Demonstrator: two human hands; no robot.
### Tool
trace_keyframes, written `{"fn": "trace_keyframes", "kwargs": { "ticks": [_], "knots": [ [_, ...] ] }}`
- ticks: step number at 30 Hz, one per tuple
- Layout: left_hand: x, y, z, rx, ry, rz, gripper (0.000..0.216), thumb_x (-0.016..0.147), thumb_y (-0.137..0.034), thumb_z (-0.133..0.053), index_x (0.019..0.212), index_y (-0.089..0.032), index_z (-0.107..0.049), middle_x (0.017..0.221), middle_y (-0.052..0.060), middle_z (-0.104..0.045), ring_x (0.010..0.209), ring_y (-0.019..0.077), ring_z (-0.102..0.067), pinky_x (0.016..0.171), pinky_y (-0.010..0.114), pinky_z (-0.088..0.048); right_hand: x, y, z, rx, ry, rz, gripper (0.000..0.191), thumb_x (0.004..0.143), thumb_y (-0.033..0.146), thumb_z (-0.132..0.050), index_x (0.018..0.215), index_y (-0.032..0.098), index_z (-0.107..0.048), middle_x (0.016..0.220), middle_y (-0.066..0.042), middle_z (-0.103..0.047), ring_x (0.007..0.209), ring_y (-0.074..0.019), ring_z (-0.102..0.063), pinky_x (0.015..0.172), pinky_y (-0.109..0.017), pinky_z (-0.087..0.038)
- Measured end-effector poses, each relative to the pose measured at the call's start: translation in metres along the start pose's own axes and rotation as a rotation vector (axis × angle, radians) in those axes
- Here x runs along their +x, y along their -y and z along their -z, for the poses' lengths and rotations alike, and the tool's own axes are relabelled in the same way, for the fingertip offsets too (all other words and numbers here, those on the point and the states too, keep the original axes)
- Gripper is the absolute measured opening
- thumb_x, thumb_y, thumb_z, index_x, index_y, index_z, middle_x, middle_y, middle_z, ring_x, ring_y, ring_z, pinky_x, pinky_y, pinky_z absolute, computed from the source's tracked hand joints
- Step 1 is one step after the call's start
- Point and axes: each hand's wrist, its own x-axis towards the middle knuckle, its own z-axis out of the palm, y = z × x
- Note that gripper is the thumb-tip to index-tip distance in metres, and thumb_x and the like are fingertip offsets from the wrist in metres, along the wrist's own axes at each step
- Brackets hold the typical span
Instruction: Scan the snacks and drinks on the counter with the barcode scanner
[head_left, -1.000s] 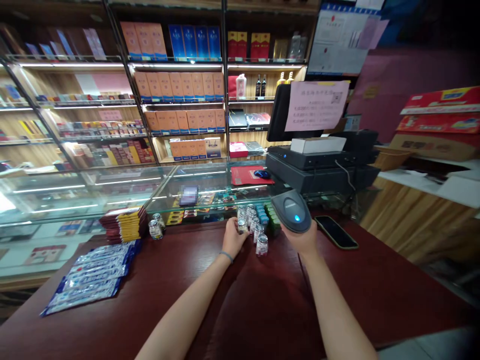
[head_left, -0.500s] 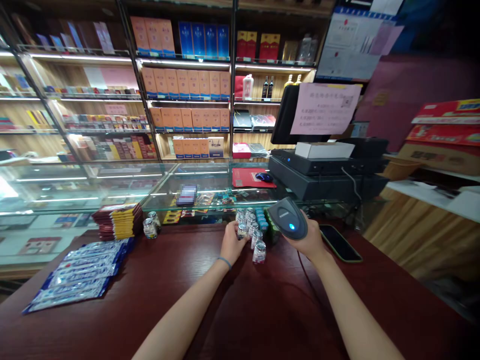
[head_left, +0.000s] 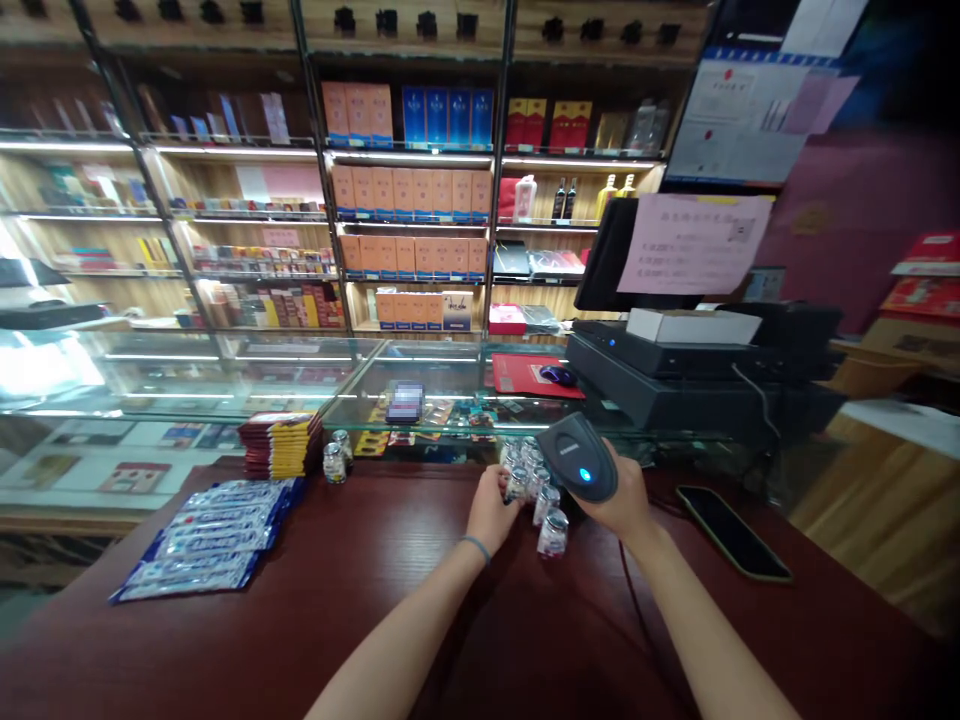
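scanner (head_left: 574, 460) in right hand (head_left: 626, 503) near jars (head_left: 553, 535)

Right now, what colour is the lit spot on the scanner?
Blue; the lit spot on the dark grey scanner shows best in the head view.

Finishes noted: smooth, matt to glossy.
Dark grey handheld scanner (head_left: 576, 458): smooth, matt plastic-looking shell. Small clear round jars (head_left: 553, 535): shiny, silvery metal-looking lids. Blue-and-white flat packets (head_left: 214, 538): glossy plastic film. Reddish-brown flat counter (head_left: 367, 555): smooth wood-look, soft sheen. Pink rectangular sheet (head_left: 694, 245): matt paper.
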Motion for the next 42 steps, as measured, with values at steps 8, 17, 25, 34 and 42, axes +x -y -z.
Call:
{"fn": "trace_keyframes", "kwargs": {
  "ticks": [8, 17, 25, 34, 42],
  "knots": [
    [-0.004, -0.018, 0.023, 0.019, 0.007, -0.058, 0.048, 0.072, -0.008, -0.078, 0.115, -0.017, -0.060, 0.104, 0.008, -0.062, 0.094, 0.0196, -0.060, 0.086, 0.034, -0.051, 0.013, 0.043, -0.026, 0.079, -0.074, 0.229, 0.025, 0.085, 0.027, -0.055, 0.108, 0.017, -0.057, 0.063, -0.002, -0.063, 0.047, -0.0219, -0.064, 0.046, -0.029, -0.046],
    [-0.020, -0.019, 0.205, 0.288, -0.461, -0.239, 0.027, 0.092, -0.026, -0.060, 0.118, -0.019, -0.062, 0.102, 0.008, -0.063, 0.093, 0.0207, -0.063, 0.084, 0.036, -0.053, 0.014, 0.125, -0.039, 0.365, -0.006, 0.277, 0.021, 0.087, 0.009, -0.048, 0.104, 0.020, -0.054, 0.065, 0.000, -0.065, 0.050, -0.0169, -0.065, 0.050, -0.027, -0.047],
    [-0.011, 0.016, 0.285, 0.555, -0.717, -0.229, 0.061, 0.082, -0.024, -0.070, 0.139, -0.019, -0.051, 0.129, 0.015, -0.052, 0.127, 0.0329, -0.048, 0.115, 0.056, -0.038, -0.011, 0.156, -0.071, 0.468, 0.179, 0.023, 0.025, 0.076, 0.012, -0.048, 0.096, 0.026, -0.052, 0.063, 0.005, -0.065, 0.048, -0.0165, -0.068, 0.046, -0.023, -0.046],
    [0.001, 0.022, 0.287, 0.371, -0.579, -0.095, 0.064, 0.081, -0.013, -0.064, 0.143, -0.019, -0.049, 0.139, 0.017, -0.052, 0.135, 0.0331, -0.047, 0.122, 0.054, -0.031, -0.056, 0.132, -0.094, 0.483, 0.347, -0.284, 0.051, 0.075, 0.015, -0.057, 0.125, 0.022, -0.059, 0.096, -0.008, -0.081, 0.081, -0.0278, -0.080, 0.064, -0.030, -0.061],
    [-0.010, 0.003, 0.275, -0.104, -0.485, -0.033, 0.072, 0.081, -0.034, -0.078, 0.143, -0.026, -0.044, 0.126, 0.010, -0.064, 0.113, 0.0234, -0.065, 0.106, 0.041, -0.048, -0.069, 0.121, -0.095, 0.519, 0.350, -0.358, 0.044, 0.076, 0.017, -0.060, 0.119, 0.023, -0.062, 0.102, -0.009, -0.080, 0.088, -0.0283, -0.080, 0.071, -0.033, -0.063]
  ]
}}
